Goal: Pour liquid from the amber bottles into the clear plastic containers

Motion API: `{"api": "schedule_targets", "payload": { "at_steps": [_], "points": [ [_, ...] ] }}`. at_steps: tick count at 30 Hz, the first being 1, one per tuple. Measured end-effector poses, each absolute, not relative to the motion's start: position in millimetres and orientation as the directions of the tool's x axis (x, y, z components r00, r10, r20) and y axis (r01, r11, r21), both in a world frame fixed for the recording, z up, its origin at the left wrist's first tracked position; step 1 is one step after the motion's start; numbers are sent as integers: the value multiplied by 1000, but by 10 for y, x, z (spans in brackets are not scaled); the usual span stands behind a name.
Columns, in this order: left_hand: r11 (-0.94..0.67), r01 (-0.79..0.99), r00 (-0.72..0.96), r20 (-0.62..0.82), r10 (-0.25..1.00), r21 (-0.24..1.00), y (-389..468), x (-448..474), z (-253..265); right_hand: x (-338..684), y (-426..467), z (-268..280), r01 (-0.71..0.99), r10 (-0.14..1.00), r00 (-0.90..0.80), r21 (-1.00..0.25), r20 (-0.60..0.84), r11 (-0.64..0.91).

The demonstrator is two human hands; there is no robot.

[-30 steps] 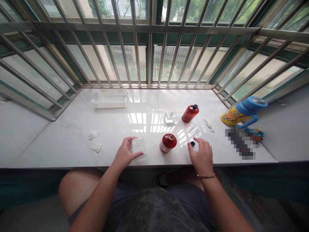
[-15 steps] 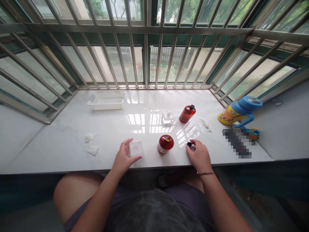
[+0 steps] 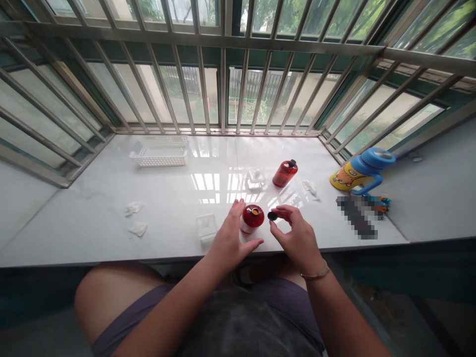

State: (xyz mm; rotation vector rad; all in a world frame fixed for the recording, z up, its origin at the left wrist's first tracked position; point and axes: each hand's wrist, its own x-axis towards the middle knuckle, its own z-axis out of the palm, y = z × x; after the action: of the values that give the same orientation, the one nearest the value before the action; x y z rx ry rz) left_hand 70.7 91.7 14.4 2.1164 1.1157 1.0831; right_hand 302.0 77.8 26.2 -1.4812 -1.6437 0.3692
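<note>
An uncapped red bottle (image 3: 254,218) stands upright near the front edge of the white counter, its round mouth showing orange inside. My left hand (image 3: 235,233) is at the bottle's left side, thumb and fingers spread around it; whether the skin touches the bottle I cannot tell. Just to the right of the bottle, my right hand (image 3: 293,230) pinches a small black cap (image 3: 272,216) between thumb and fingers. A clear square plastic box (image 3: 207,227) lies left of my left hand.
A second red bottle (image 3: 285,173) with a black cap stands farther back, beside another clear container (image 3: 256,179). Crumpled tissues (image 3: 138,228) lie at left, another tissue (image 3: 309,188) at right. A white basket (image 3: 159,151) and a blue-yellow flask (image 3: 359,171) stand near the barred window.
My left hand has left the clear box and moved right to the open bottle. My right hand has lifted the black cap and brought it left, close to the bottle.
</note>
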Motion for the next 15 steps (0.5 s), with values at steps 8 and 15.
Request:
{"api": "schedule_targets", "payload": {
  "at_steps": [8,15],
  "points": [
    [-341,366,317,229,920,866,1223,959,-38,2865,805,365,704,882,-56,-608,467,367],
    [-334,336,314,229,921,881,1185,952,-62,2819,830,447,683,887,-38,-636,459,359]
  ]
}}
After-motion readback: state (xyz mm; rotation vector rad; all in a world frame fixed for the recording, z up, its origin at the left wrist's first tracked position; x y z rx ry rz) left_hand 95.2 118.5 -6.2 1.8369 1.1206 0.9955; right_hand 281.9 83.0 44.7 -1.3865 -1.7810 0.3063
